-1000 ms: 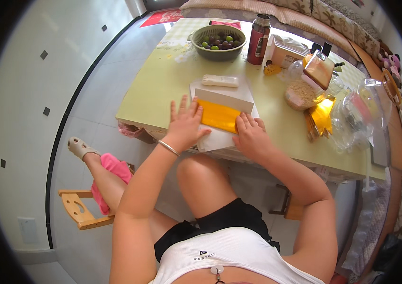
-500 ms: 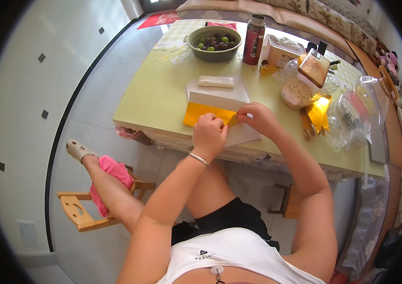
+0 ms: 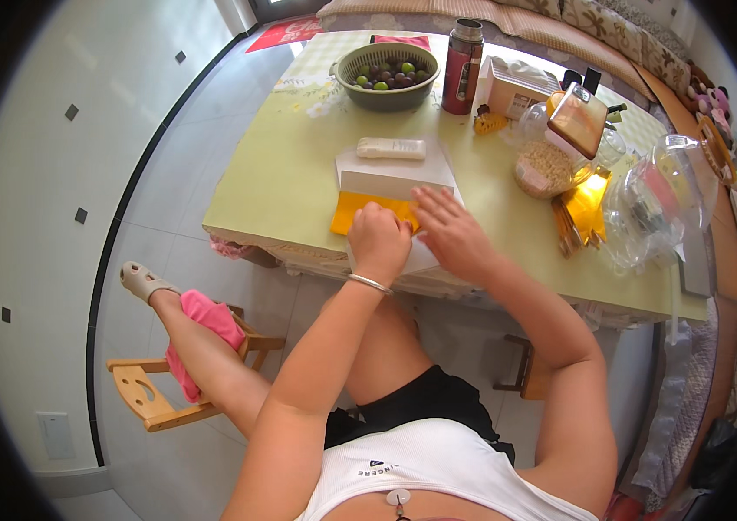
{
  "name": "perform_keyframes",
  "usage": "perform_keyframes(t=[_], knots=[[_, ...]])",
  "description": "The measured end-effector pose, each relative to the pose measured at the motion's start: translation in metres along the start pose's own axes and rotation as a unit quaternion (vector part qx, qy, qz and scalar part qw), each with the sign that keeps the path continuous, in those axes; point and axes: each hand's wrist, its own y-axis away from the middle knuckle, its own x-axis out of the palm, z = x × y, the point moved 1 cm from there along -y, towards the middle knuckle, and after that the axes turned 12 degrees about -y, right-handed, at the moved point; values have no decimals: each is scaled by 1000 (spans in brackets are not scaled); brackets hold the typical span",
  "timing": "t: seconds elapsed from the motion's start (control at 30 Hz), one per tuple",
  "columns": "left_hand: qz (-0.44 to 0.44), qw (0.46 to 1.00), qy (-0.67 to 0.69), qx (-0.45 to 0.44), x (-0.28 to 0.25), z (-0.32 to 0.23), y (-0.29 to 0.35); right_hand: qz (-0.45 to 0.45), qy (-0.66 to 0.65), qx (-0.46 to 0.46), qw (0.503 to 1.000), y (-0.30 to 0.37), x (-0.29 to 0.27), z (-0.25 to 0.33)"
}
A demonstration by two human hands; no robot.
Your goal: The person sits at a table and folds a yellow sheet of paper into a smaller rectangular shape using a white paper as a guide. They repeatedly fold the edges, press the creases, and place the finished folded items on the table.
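Note:
A strip of gold foil paper [image 3: 347, 214] lies on a white sheet [image 3: 390, 181] near the table's front edge. My left hand [image 3: 380, 240] is closed, with curled fingers holding the gold paper down at its middle. Over the right end of the paper rests my right hand [image 3: 453, 233], its fingers stretched out and lying flat. Both hands hide that end, so its fold cannot be made out. A white oblong object [image 3: 392, 148] sits at the far side of the white sheet.
Toward the back stand a grape-filled colander [image 3: 344, 87], a dark red thermos [image 3: 460, 74] and a tissue box [image 3: 507, 91]. On the right are a phone [image 3: 578, 122], a jar of grains [image 3: 544, 169], more gold paper [image 3: 584, 213] and clear plastic bags [image 3: 655, 200].
My right hand has gone from pinching the right end of the gold paper to lying flat over it, slightly further left. The left hand keeps its hold.

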Motion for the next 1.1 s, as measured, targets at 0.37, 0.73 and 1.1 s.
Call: perform_keyframes(t=[0.37, 0.73, 1.1], knots=[[-13, 1000, -18, 22, 3, 3, -2, 152, 42, 70, 985, 14, 18, -3], [-30, 941, -7, 337, -56, 85, -1, 213, -22, 40, 976, 7, -4, 6], [-70, 913, 36, 400, -51, 80, 10, 168, -153, 7, 974, 9, -20, -25]])
